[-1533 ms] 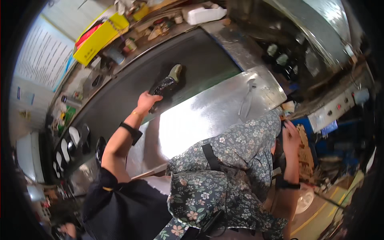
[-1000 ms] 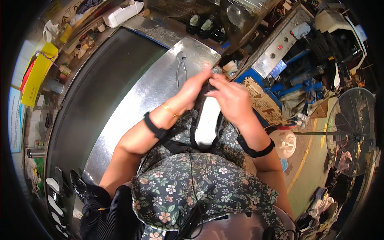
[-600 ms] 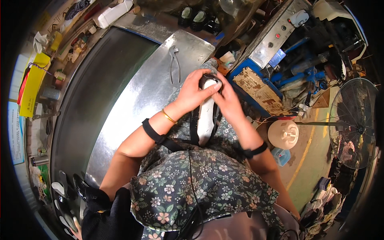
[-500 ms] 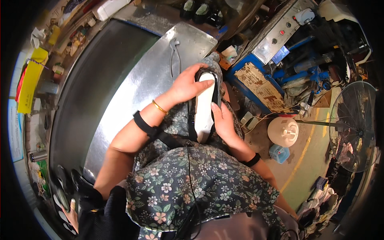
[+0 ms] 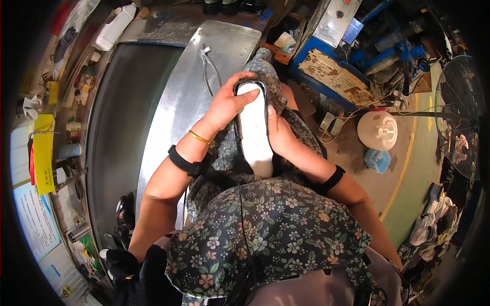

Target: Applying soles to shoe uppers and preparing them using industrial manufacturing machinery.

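Gathered in from well apart since the earliest view, our left hand (image 5: pixel 228 104) and right hand (image 5: pixel 282 133) grip a dark-edged shoe (image 5: pixel 255 137) over our floral apron (image 5: pixel 270 229), beside the metal surface's (image 5: pixel 178 92) right edge; its long axis points toward us; the left hand is nearer its far end, the right along its right side.

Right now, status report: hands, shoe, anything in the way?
Left fingers gripping black-edged, white-faced shoe; right fingers at its right edge. Silver metal pliers ahead-left, not blocking.
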